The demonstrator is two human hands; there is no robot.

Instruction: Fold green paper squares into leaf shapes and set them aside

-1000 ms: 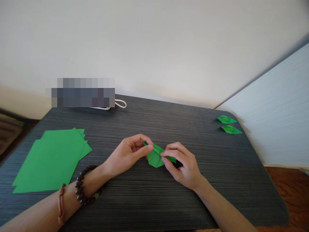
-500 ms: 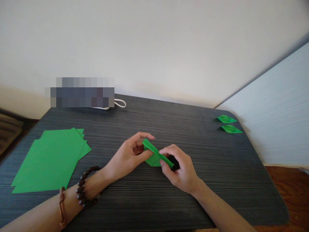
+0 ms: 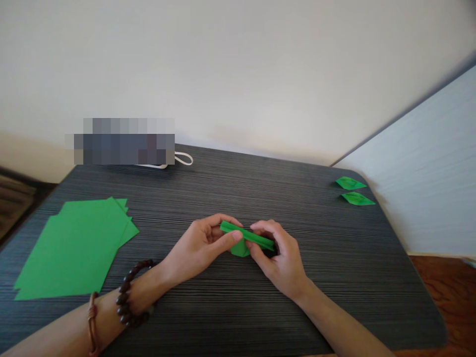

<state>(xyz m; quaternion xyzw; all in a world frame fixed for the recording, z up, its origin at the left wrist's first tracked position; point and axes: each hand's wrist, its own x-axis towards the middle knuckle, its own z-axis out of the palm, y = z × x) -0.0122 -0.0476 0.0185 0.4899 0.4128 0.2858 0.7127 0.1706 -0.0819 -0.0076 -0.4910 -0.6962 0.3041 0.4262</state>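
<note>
A small folded green paper piece [image 3: 243, 237] lies at the middle of the dark striped table [image 3: 223, 307]. My left hand [image 3: 203, 245] pinches its left end between thumb and fingers. My right hand [image 3: 277, 258] pinches its right end, fingers curled over the fold. Both hands rest on the table surface. A beaded bracelet and a brown cord sit on my left wrist.
A stack of flat green paper sheets [image 3: 74, 248] lies at the table's left. Two finished folded green pieces [image 3: 349, 183] [image 3: 357, 199] sit at the far right corner. A white looped cord [image 3: 182, 159] lies by a blurred object at the back. A pale panel [image 3: 427, 173] stands to the right.
The paper has been folded narrower, from a wide kite shape into a thin strip. Both hands have closed in on it and lowered it toward the table.
</note>
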